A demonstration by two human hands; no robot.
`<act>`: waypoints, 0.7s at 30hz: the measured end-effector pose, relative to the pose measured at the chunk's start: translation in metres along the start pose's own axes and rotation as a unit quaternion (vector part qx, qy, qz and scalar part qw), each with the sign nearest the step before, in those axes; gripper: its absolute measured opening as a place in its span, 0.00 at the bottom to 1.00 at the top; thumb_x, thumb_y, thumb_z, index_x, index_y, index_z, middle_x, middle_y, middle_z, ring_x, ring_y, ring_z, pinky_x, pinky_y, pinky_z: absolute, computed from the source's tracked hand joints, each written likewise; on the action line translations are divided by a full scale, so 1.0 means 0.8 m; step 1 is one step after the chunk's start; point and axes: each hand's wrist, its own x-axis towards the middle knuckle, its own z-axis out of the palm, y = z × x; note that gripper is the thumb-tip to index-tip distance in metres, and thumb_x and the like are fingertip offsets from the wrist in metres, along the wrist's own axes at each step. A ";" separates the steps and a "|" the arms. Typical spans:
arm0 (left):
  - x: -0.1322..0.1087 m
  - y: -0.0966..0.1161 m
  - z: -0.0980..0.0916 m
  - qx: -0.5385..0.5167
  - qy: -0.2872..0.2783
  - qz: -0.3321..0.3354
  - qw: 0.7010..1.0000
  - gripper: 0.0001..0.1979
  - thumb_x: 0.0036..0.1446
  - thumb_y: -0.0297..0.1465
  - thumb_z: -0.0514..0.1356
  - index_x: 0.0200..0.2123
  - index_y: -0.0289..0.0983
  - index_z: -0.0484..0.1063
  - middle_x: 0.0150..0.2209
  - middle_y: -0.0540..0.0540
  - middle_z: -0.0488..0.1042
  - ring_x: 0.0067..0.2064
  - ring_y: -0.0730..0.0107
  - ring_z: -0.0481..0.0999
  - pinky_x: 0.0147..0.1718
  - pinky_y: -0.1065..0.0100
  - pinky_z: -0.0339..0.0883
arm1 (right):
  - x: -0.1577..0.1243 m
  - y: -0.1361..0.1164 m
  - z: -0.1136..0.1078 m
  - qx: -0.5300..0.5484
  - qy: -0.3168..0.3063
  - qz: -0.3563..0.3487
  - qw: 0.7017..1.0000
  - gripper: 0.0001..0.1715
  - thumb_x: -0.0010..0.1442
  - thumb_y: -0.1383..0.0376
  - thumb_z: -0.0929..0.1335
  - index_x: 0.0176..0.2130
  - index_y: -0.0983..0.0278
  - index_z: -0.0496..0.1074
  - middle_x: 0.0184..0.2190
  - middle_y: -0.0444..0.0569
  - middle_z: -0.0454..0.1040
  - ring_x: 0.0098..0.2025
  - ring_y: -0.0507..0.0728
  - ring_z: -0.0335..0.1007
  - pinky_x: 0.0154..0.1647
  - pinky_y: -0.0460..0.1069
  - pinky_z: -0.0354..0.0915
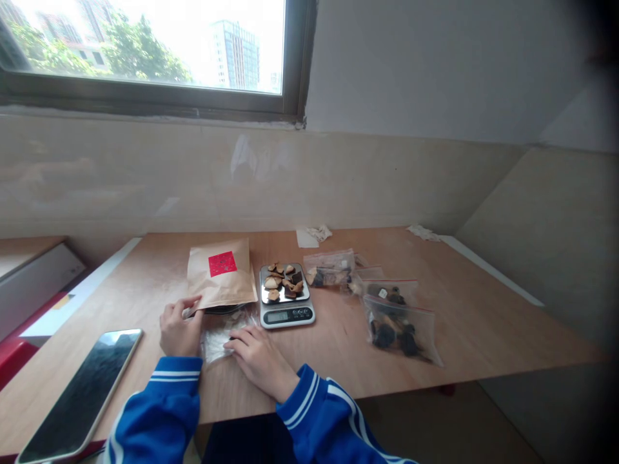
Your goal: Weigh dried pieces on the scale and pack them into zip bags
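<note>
At the near left corner of a brown paper bag [220,283] with a red label, my left hand [181,327] has its fingers closed on the bag's edge. Dark contents show at the bag's open mouth. My right hand [264,361] rests over clear plastic bags [215,345], its fingers pinched around a small dark piece [235,339] that is mostly hidden. Just beyond it, a digital kitchen scale [287,317] bears several brown and pale dried slices [285,281] on its metal plate. The scale's display is lit but too small to read.
Several zip bags [403,328] holding dark and pale dried pieces lie right of the scale. A smartphone [84,393] lies at the table's left. Crumpled tissue [319,233] sits at the back edge by the wall. The wooden table [333,348] ends just before me.
</note>
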 end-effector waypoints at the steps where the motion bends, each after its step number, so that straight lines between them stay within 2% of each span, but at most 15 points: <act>1: 0.001 0.000 0.000 0.000 -0.004 -0.019 1.000 0.12 0.52 0.38 0.59 0.39 0.43 0.75 0.36 0.47 0.67 0.40 0.63 0.67 0.40 0.64 0.62 | -0.002 0.002 -0.002 0.007 0.001 -0.001 1.000 0.13 0.62 0.71 0.63 0.46 0.62 0.70 0.47 0.49 0.72 0.49 0.56 0.64 0.53 0.54 0.62; 4: 0.003 -0.004 0.000 -0.004 -0.002 -0.059 0.998 0.13 0.51 0.37 0.59 0.41 0.42 0.75 0.38 0.46 0.66 0.40 0.63 0.68 0.42 0.62 0.63 | -0.009 0.005 -0.008 0.033 -0.001 -0.006 0.999 0.16 0.61 0.75 0.63 0.46 0.62 0.71 0.46 0.48 0.73 0.48 0.55 0.65 0.53 0.51 0.62; 7: 0.006 -0.011 0.003 -0.008 0.002 -0.044 0.999 0.14 0.52 0.37 0.58 0.41 0.40 0.75 0.38 0.44 0.68 0.43 0.60 0.68 0.46 0.59 0.62 | -0.018 0.005 -0.016 0.054 0.005 -0.004 0.999 0.18 0.58 0.78 0.63 0.43 0.61 0.72 0.46 0.46 0.73 0.48 0.54 0.65 0.53 0.51 0.63; 12: 0.010 -0.017 0.010 -0.018 -0.003 0.004 1.000 0.14 0.52 0.36 0.56 0.40 0.37 0.74 0.39 0.42 0.70 0.46 0.57 0.68 0.51 0.56 0.60 | -0.044 0.017 -0.047 0.078 0.093 0.025 0.992 0.20 0.57 0.79 0.61 0.41 0.60 0.74 0.45 0.47 0.74 0.46 0.55 0.69 0.48 0.53 0.66; 15: 0.007 -0.010 0.008 0.000 0.026 0.016 1.000 0.14 0.52 0.32 0.54 0.42 0.36 0.72 0.42 0.40 0.71 0.49 0.54 0.66 0.53 0.51 0.56 | -0.062 0.045 -0.085 0.046 0.169 0.077 0.982 0.20 0.60 0.77 0.59 0.42 0.60 0.73 0.46 0.50 0.74 0.48 0.57 0.69 0.49 0.55 0.65; 18: -0.005 0.003 -0.002 0.002 0.067 0.050 0.996 0.14 0.53 0.30 0.53 0.43 0.37 0.71 0.45 0.40 0.71 0.50 0.53 0.66 0.54 0.48 0.53 | -0.078 0.089 -0.122 -0.015 0.218 0.147 0.965 0.18 0.61 0.74 0.58 0.42 0.61 0.72 0.46 0.51 0.74 0.49 0.58 0.68 0.52 0.57 0.63; 19: -0.011 0.007 -0.007 -0.013 0.062 0.081 0.995 0.14 0.54 0.30 0.52 0.43 0.37 0.71 0.45 0.41 0.71 0.49 0.54 0.67 0.53 0.50 0.55 | -0.083 0.105 -0.131 -0.034 0.226 0.165 0.959 0.17 0.61 0.74 0.58 0.42 0.61 0.73 0.45 0.51 0.75 0.49 0.58 0.68 0.52 0.57 0.62; 21: -0.027 0.015 -0.015 -0.066 0.011 0.154 0.986 0.12 0.56 0.30 0.51 0.41 0.38 0.71 0.43 0.42 0.71 0.46 0.59 0.70 0.50 0.56 0.61 | -0.092 0.135 -0.141 -0.064 0.237 0.204 0.948 0.17 0.61 0.73 0.58 0.41 0.62 0.73 0.42 0.52 0.76 0.46 0.58 0.69 0.50 0.57 0.63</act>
